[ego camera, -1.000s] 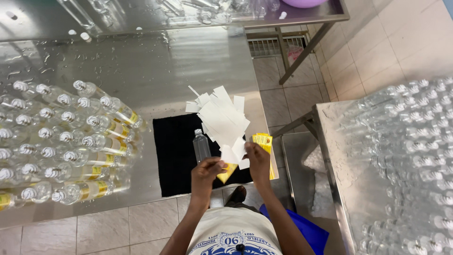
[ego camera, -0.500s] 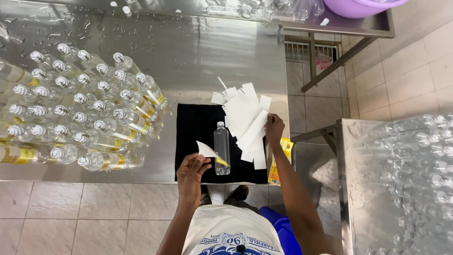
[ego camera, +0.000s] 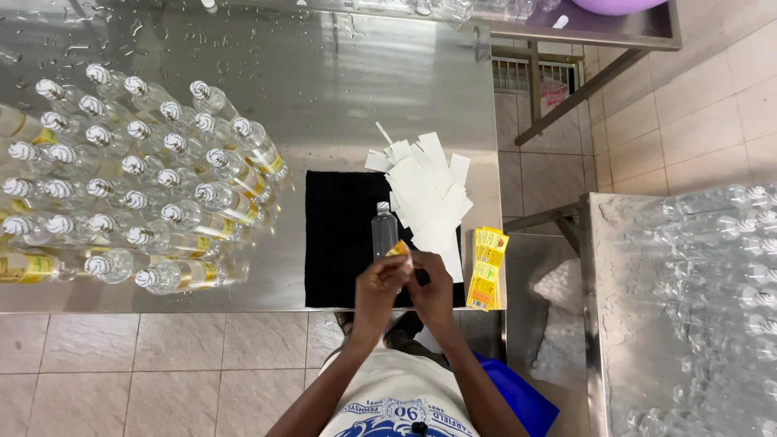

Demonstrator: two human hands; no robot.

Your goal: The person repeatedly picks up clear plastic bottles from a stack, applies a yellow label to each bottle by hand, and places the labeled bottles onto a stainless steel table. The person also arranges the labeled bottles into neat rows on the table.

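From the head camera, both hands have come together at the near edge of the black mat [ego camera: 340,235]. Half a second ago the right hand [ego camera: 435,285] was out on the heap of white backing papers [ego camera: 425,194]; now it has drawn back and pinches, along with the left hand [ego camera: 379,290], a small yellow label [ego camera: 398,249] against the clear bottle [ego camera: 384,231] standing upright on the mat. Both hands are closed in fingertip grips. A stack of yellow labels [ego camera: 488,269] lies just right; labelled bottles [ego camera: 154,186] crowd the steel table [ego camera: 324,89] to the left.
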